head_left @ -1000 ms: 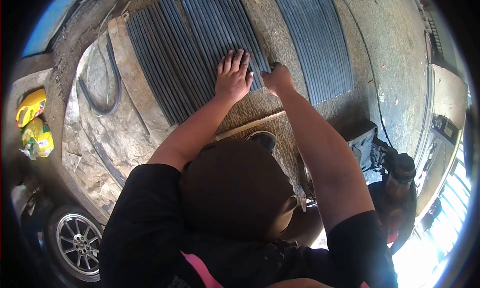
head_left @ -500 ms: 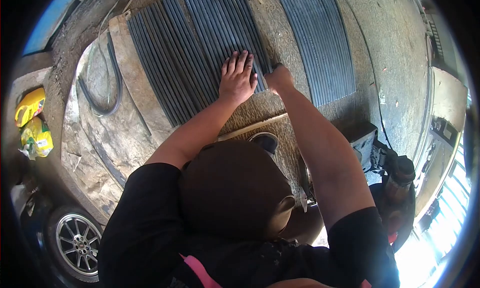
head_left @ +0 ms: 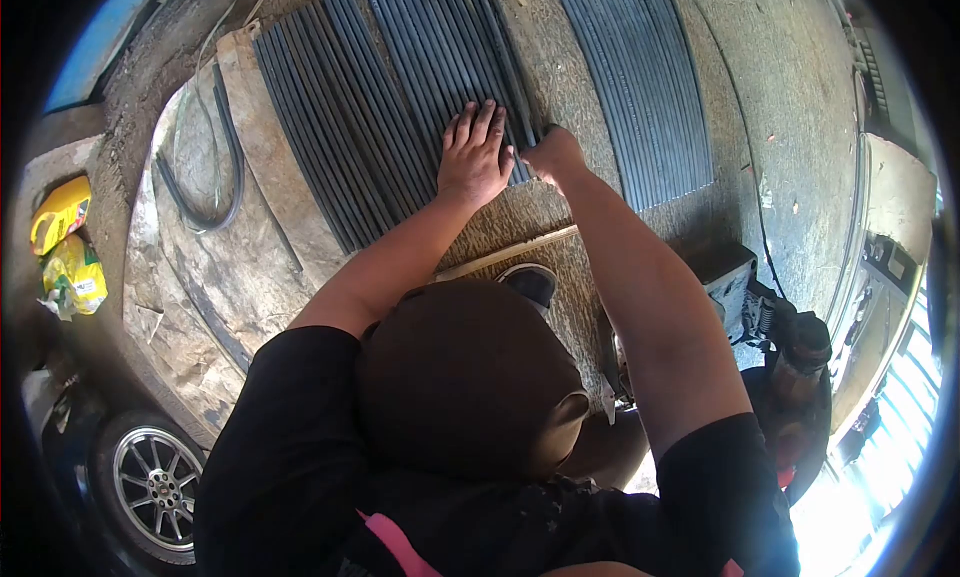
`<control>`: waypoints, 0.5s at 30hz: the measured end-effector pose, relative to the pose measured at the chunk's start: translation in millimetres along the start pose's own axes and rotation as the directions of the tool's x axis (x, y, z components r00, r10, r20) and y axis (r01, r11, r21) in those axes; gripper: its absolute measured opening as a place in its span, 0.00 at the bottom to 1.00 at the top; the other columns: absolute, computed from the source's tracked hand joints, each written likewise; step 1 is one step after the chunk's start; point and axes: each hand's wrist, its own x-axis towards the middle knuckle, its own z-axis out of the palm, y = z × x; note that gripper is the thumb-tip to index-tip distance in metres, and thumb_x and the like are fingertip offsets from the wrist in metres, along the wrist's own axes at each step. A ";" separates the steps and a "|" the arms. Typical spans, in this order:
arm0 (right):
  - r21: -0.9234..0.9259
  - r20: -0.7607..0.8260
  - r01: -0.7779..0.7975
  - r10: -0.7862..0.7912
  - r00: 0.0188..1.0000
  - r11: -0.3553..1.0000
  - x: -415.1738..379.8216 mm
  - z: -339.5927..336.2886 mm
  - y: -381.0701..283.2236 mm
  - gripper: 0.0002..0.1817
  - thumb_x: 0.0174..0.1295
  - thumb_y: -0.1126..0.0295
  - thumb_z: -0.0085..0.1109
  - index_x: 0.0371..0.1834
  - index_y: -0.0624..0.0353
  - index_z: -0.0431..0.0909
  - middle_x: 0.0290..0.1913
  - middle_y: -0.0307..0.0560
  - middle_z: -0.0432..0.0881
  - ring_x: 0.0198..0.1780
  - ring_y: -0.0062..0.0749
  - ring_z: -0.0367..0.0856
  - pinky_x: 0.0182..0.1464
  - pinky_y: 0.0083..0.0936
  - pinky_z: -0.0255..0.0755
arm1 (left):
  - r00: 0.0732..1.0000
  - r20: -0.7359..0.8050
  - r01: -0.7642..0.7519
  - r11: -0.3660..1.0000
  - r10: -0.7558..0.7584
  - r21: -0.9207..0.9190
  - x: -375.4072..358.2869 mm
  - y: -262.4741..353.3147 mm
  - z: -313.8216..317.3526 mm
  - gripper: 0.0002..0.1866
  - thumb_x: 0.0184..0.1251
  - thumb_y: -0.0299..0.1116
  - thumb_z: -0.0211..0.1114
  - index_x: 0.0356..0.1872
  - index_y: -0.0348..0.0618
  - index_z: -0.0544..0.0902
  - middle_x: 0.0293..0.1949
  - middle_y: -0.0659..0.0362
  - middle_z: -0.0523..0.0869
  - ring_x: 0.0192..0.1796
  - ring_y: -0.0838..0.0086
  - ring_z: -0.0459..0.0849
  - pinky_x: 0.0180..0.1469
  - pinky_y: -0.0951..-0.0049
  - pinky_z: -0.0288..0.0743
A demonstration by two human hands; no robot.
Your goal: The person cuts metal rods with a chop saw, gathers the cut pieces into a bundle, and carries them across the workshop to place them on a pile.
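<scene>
Long dark tubes (head_left: pixel 435 52) lie side by side in a row on the worn work surface. My left hand (head_left: pixel 475 162) rests flat on their near part, fingers stretched out and slightly spread. At the right edge of the row, my right hand (head_left: pixel 555 159) is closed around the near part of the outermost dark tube (head_left: pixel 520 87), its thumb side close to my left thumb. Part of that tube is hidden by the fingers. Left of these, more dark tubes (head_left: pixel 335 117) adjoin the row at a slight angle. A separate flat row of tubes (head_left: pixel 640 87) lies to the right.
A bent hose (head_left: pixel 235 167) lies on the left sheet. A wooden strip (head_left: pixel 510 252) crosses in front of my knees. A machine (head_left: pixel 740 287) stands at the right. Yellow containers (head_left: pixel 62 215) and a wheel (head_left: pixel 155 487) are at the far left. A thin cable (head_left: pixel 745 127) runs along the right.
My right hand has shifted slightly left, bringing the outermost tube closer against the row. My left hand stays flat in the same place.
</scene>
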 end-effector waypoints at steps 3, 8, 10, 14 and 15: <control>0.011 0.011 0.008 -0.009 1.000 1.000 3.0 -5.7 4.1 0.23 0.51 0.65 0.62 0.49 0.68 0.80 0.48 0.64 0.84 0.54 0.50 0.83 0.54 0.35 0.77 | 1.000 0.023 0.015 1.000 -0.015 -0.001 0.3 -0.3 -0.4 0.30 0.70 0.46 0.53 0.69 0.43 0.68 0.72 0.55 0.63 0.74 0.59 0.57 0.75 0.53 0.49; -0.010 -0.042 -0.003 0.002 0.999 1.000 7.6 2.7 7.9 0.24 0.50 0.67 0.60 0.51 0.68 0.80 0.49 0.64 0.83 0.55 0.50 0.82 0.55 0.34 0.77 | 0.997 0.064 0.032 0.999 -0.031 -0.010 0.4 0.1 0.0 0.31 0.70 0.46 0.51 0.71 0.42 0.64 0.73 0.56 0.60 0.75 0.60 0.55 0.76 0.55 0.47; 0.103 -0.067 0.031 -0.024 0.997 0.994 7.7 4.3 9.4 0.25 0.50 0.66 0.61 0.51 0.68 0.80 0.50 0.65 0.83 0.55 0.51 0.82 0.56 0.34 0.76 | 0.997 0.066 0.033 0.999 -0.032 -0.009 0.6 -0.2 -0.2 0.31 0.70 0.46 0.51 0.71 0.42 0.64 0.73 0.56 0.60 0.75 0.60 0.55 0.76 0.55 0.47; 0.132 -0.035 0.028 -0.023 0.999 0.991 11.2 8.2 10.9 0.27 0.49 0.62 0.65 0.51 0.69 0.80 0.50 0.65 0.83 0.55 0.51 0.82 0.56 0.35 0.77 | 0.998 0.048 0.030 0.999 -0.029 -0.019 0.8 -0.2 -0.8 0.31 0.69 0.46 0.54 0.70 0.43 0.66 0.72 0.55 0.62 0.75 0.59 0.56 0.76 0.54 0.47; 0.149 -0.035 0.058 -0.053 0.998 0.987 13.3 11.2 11.5 0.29 0.48 0.59 0.68 0.51 0.69 0.80 0.50 0.65 0.83 0.55 0.51 0.82 0.55 0.36 0.77 | 0.999 0.046 0.027 0.999 -0.026 -0.027 0.3 -0.7 -1.1 0.31 0.69 0.46 0.54 0.70 0.43 0.66 0.72 0.55 0.62 0.75 0.59 0.56 0.76 0.54 0.47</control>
